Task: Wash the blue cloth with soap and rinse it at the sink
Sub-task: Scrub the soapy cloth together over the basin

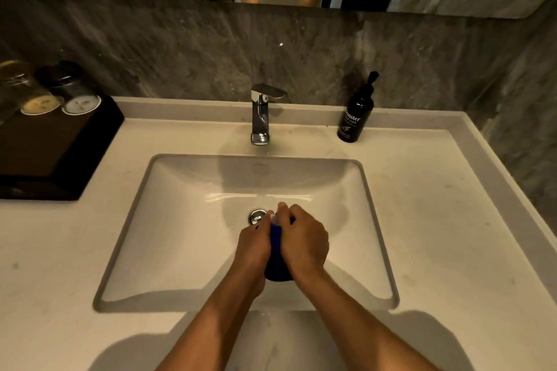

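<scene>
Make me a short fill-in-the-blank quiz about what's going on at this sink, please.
1. Both hands, left hand and right hand, grip a cloth whose colour is ____.
2. The hands are held over the ____, near the drain.
3. The black soap bottle stands to the ____ of the tap.
4. From the tap, ____ water is seen running.

Missing words: blue; sink; right; no
</scene>
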